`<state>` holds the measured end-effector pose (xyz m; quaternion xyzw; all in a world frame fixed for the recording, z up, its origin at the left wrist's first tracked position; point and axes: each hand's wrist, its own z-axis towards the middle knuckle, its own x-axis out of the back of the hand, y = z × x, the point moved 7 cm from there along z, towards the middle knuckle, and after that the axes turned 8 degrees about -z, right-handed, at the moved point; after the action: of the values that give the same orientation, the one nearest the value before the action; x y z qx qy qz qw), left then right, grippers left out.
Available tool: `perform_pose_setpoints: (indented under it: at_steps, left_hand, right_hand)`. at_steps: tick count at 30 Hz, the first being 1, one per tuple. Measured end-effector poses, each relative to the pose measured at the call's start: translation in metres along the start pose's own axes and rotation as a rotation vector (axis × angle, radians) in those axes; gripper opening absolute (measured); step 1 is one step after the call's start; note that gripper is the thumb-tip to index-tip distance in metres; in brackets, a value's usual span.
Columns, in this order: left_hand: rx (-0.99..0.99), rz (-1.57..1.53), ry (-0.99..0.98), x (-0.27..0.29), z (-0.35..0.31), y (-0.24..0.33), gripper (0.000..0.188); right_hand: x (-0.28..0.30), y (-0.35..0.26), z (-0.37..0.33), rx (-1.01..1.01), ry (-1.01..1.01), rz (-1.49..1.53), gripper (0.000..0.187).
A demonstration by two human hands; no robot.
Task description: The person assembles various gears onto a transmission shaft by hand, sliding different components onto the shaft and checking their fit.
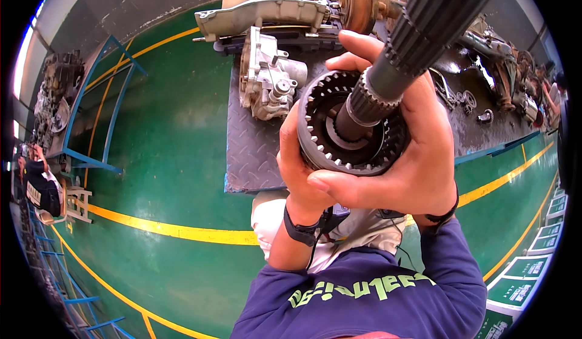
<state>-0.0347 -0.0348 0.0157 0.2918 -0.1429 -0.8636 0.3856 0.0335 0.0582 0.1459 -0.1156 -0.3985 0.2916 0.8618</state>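
Metal toothed ring [317, 150]: raised over the near part of the tabletop [250, 160], with a splined shaft [418, 36] standing out of its centre.
Sound hold: probably best kept even from 2 opposite sides, ring square to shaft, skin clear of the teeth.
Left hand [294, 163]: partly closed, cupping the ring's left side.
Right hand [425, 148]: curled partway, wrapped round the right side, thumb along the near rim.
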Motion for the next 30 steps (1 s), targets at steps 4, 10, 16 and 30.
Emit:
perform_pose_setpoints:
  at_steps: [4,10,16,30]
  left_hand:
    - [0.018,-0.001,-0.002,0.004,0.0,0.0,0.085]
    - [0.084,-0.049,0.034,0.004,-0.004,-0.006,0.092]
    - [0.135,-0.036,0.029,0.012,-0.012,-0.009,0.094]
    - [0.328,-0.313,0.104,-0.001,-0.001,-0.002,0.097]
  right_hand:
    - [-0.002,-0.002,0.006,0.069,-0.042,-0.035,0.098]
    - [-0.002,0.006,0.011,0.095,-0.115,0.059,0.095]
    - [-0.008,0.008,0.014,0.106,-0.156,0.086,0.094]
    - [-0.002,0.007,0.009,0.148,-0.105,0.062,0.089]
